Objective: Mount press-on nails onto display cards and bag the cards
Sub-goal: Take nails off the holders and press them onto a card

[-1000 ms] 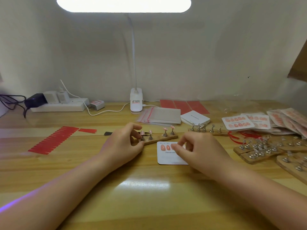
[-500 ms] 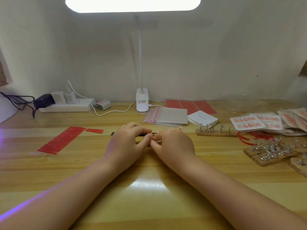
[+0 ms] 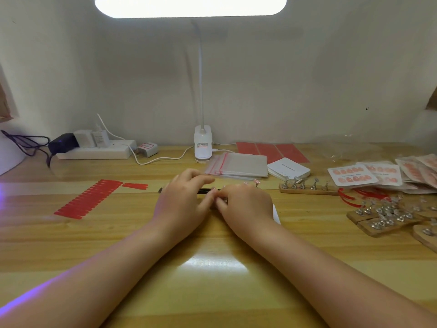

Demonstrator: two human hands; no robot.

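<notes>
My left hand [image 3: 182, 204] and my right hand [image 3: 246, 205] meet at the middle of the wooden table, fingertips touching. They cover the wooden nail stand; only its right end with a pink press-on nail [image 3: 256, 182] on a metal peg shows. The left hand grips the stand's left end. My right hand's curled fingers pinch at a nail there, which is hidden. The white display card [image 3: 276, 213] lies under my right hand, with just its right edge showing.
A thin black tool [image 3: 205, 191] lies behind the hands. Zip bags [image 3: 238, 165] and blank cards [image 3: 288, 171] sit at the back, with an empty stand [image 3: 307, 187], finished cards [image 3: 353, 175] and more stands [image 3: 383, 216] to the right. Red adhesive tabs [image 3: 88, 198] lie left, near lamp base [image 3: 202, 144] and power strip [image 3: 94, 151].
My right hand left the card and moved left and up to the stand's left end, meeting the left hand. The card and most of the stand are now covered.
</notes>
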